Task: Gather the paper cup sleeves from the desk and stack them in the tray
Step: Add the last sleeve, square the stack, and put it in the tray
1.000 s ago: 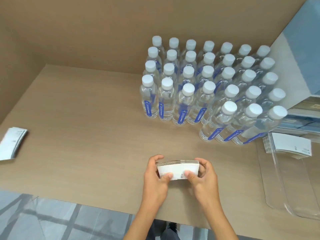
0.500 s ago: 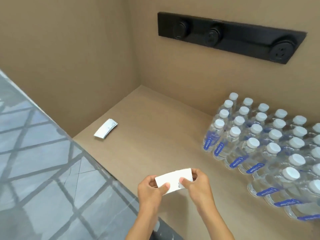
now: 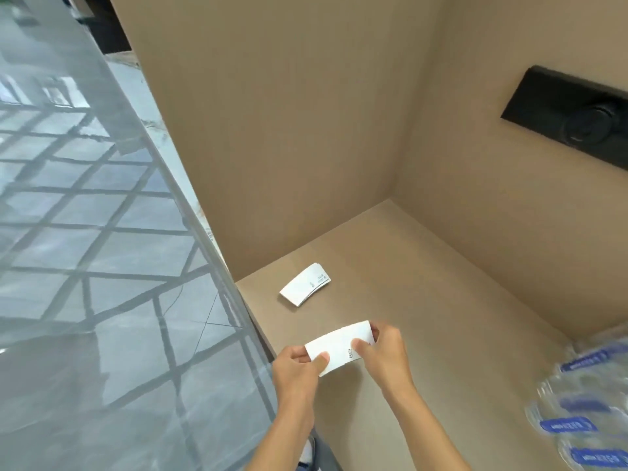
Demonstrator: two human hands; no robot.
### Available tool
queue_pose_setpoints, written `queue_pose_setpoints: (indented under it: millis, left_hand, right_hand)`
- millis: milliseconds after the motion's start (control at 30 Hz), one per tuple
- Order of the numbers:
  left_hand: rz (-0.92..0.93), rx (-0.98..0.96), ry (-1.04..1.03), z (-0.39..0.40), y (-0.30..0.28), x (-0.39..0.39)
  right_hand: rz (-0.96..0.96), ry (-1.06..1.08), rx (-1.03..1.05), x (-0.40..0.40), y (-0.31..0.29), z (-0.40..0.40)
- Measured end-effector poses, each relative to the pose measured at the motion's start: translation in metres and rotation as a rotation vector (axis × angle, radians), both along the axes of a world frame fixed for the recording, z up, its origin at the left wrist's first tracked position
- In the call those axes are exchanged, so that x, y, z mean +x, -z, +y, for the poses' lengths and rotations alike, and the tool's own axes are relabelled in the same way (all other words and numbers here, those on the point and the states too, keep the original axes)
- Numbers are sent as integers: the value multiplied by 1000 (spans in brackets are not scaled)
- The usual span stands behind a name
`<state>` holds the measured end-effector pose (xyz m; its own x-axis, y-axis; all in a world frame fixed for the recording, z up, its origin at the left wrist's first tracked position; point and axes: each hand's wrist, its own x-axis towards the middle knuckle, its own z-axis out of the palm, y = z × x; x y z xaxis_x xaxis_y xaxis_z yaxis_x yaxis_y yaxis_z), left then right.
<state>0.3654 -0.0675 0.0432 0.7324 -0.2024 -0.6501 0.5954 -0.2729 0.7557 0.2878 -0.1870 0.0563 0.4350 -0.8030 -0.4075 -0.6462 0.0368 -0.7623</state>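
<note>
A flat white stack of paper cup sleeves [image 3: 341, 346] is held above the tan desk [image 3: 424, 300] by both hands. My left hand [image 3: 299, 367] pinches its left end and my right hand [image 3: 384, 351] grips its right end. A second small stack of white sleeves [image 3: 304, 284] lies on the desk near the left wall, just beyond my hands. The tray is out of view.
Blurred water bottles with blue labels [image 3: 584, 402] crowd the right edge. A black socket strip [image 3: 571, 113] is set in the back wall. The desk sits in a tan alcove, with grey tiled floor [image 3: 85, 266] to the left.
The view has swung left, so the tray and most bottles have left the frame. The sleeve stack on the desk now lies close ahead of my hands, which still hold their stack.
</note>
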Motion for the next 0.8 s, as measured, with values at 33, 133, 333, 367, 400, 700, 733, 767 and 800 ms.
queue_pose_setpoints:
  millis: [33, 133, 333, 367, 400, 700, 733, 767, 800]
  left_hand:
    - [3, 12, -12, -4, 1, 13]
    - [23, 37, -48, -18, 8, 58]
    - [101, 39, -119, -51, 24, 127]
    - [113, 36, -130, -56, 25, 135]
    - [126, 34, -141, -61, 28, 144]
    - [179, 113, -203, -86, 34, 177]
    - [180, 117, -209, -88, 34, 177]
    - [179, 112, -213, -91, 34, 177]
    - [181, 104, -212, -93, 33, 176]
  right_hand:
    - [13, -8, 7, 16, 1, -4]
    - [46, -56, 24, 73, 5, -22]
    - [109, -134, 22, 165, 21, -59]
    - [124, -142, 25, 175, 25, -65]
    - [145, -151, 30, 186, 30, -71]
    - [308, -173, 119, 224, 62, -96]
    - [324, -178, 111, 226, 63, -97]
    - [334, -188, 108, 227, 65, -98]
    - [340, -197, 110, 227, 66, -100]
